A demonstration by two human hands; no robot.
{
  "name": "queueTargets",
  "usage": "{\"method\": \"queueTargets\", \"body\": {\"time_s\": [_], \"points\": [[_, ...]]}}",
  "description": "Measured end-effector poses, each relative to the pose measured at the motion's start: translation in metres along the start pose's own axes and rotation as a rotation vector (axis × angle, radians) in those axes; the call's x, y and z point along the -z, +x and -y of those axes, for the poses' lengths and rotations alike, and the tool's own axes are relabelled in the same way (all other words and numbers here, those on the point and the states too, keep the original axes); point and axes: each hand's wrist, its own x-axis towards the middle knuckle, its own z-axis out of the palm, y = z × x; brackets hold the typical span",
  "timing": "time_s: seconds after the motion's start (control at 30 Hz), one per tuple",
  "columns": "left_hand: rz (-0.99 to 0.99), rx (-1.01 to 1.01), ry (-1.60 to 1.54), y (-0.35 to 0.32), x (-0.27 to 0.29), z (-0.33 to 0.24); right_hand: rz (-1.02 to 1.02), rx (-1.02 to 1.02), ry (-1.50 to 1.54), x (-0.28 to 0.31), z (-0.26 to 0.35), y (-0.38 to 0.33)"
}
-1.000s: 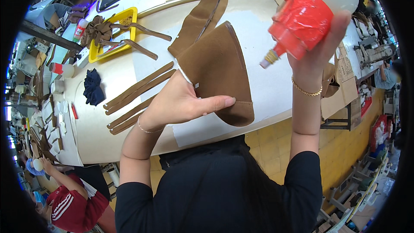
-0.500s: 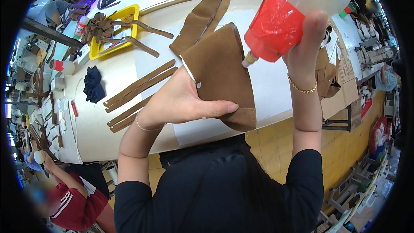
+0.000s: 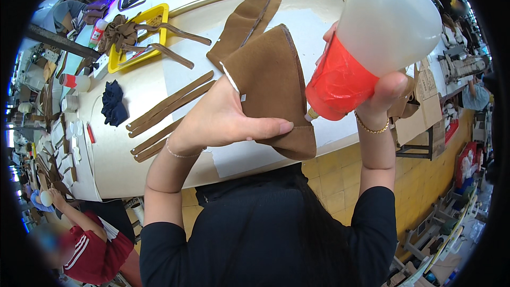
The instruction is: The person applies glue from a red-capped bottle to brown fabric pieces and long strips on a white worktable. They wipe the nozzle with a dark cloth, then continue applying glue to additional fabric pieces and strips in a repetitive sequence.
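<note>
Fabric [image 3: 268, 82], cut in a broad brown piece, is held over the pale tabletop [image 3: 119, 167] by the left hand [image 3: 220, 119], thumb [image 3: 268, 127] laid on top, fingers hidden beneath. At the fabric's right edge the nozzle [image 3: 312, 115] of a translucent, red-wrapped bottle [image 3: 393, 21] is placed, the bottle being tipped and grasped in the right hand [image 3: 383, 95]; whether contact is made cannot be told. Behind, a second brown piece [image 3: 241, 26] is seen lying partly on white paper [image 3: 239, 162]. Farther left, thin brown strips [image 3: 169, 101], a navy cloth [image 3: 114, 105] and a yellow tray [image 3: 112, 62] heaped with brown ties [image 3: 119, 34] are laid out
</note>
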Motion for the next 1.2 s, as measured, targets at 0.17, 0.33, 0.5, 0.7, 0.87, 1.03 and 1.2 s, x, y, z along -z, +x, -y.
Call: {"method": "queueTargets", "body": {"time_s": [0.17, 0.33, 0.5, 0.7, 0.87, 1.03, 1.2], "points": [[-0.009, 0.023, -0.013, 0.003, 0.001, -0.002, -0.001, 0.048, -0.031, 0.017, -0.012, -0.008], [-0.022, -0.001, -0.012, 0.005, 0.002, 0.000, -0.204, -0.006, 0.340, 0.029, -0.010, -0.003], [-0.008, -0.016, 0.022, 0.008, -0.003, 0.000, -0.269, 0.037, 0.341, 0.018, -0.008, 0.009], [0.009, 0.042, 0.021, 0.008, -0.006, -0.004, -0.101, 0.157, 0.091, 0.013, -0.007, 0.027], [-0.016, -0.054, 0.012, 0.010, -0.007, -0.001, -0.148, 0.148, 0.169, 0.007, -0.016, 0.029], [-0.003, 0.067, -0.031, 0.009, -0.003, -0.005, -0.071, 0.103, -0.014, -0.001, 0.003, 0.016], [-0.021, 0.070, -0.028, 0.010, -0.001, 0.000, -0.037, 0.032, -0.103, 0.002, 0.003, 0.003]]}}
